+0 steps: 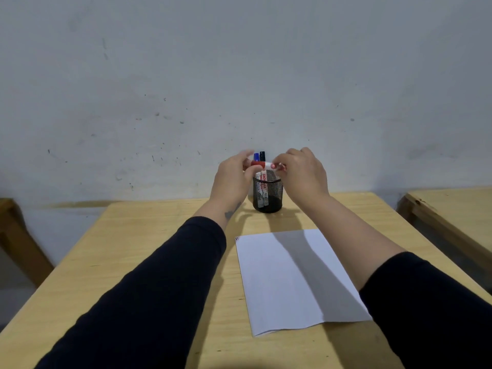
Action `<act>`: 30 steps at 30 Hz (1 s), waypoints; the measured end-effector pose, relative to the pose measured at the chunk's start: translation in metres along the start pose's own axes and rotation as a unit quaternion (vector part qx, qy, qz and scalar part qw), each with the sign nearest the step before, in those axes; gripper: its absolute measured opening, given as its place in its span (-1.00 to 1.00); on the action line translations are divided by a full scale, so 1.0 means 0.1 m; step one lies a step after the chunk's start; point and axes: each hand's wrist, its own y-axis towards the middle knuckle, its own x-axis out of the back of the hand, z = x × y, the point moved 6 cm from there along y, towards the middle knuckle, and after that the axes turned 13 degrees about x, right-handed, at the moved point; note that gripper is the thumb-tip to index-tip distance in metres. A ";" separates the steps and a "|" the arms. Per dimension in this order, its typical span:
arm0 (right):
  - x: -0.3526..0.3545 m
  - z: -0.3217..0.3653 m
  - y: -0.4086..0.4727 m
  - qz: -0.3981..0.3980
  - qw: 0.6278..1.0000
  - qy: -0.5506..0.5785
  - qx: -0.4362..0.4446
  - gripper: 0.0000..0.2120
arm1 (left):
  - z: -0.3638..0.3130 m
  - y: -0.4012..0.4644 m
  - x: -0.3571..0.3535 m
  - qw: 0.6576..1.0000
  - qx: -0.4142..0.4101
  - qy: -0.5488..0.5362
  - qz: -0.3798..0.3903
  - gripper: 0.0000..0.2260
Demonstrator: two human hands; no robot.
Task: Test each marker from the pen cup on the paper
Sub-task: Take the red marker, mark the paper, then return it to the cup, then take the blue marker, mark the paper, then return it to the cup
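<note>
Pale wooden table [159, 251] and scuffed grey wall [186, 75] are framing the scene. A red marker [263, 164] is being held level above the pen cup [267, 194], its red cap end pinched by the fingers of the left hand [234, 179] and its white barrel gripped by the curled fingers of the right hand [300, 174]. A blue marker [256, 156] and a black marker [262, 155] are being kept upright in the mesh cup. White paper [292, 278] is lying nearer, under the right forearm.
</note>
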 end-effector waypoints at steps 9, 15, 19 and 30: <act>-0.01 -0.44 0.54 -0.114 0.942 0.254 -0.187 -0.78 | 0.34 0.19 -0.47 0.993 0.101 0.045 0.043 -0.32; -0.62 -0.57 0.54 -0.003 0.938 0.244 -0.245 -0.79 | 0.53 0.39 -0.73 0.994 0.097 0.026 0.036 -0.38; -0.93 -0.55 0.48 0.088 0.949 0.176 -0.246 -0.92 | 0.62 0.43 -0.84 0.995 0.091 -0.001 0.034 -0.42; -0.92 -0.32 0.62 0.065 0.965 0.159 -0.199 -0.87 | 0.75 0.43 -0.86 0.995 0.095 -0.037 0.020 -0.44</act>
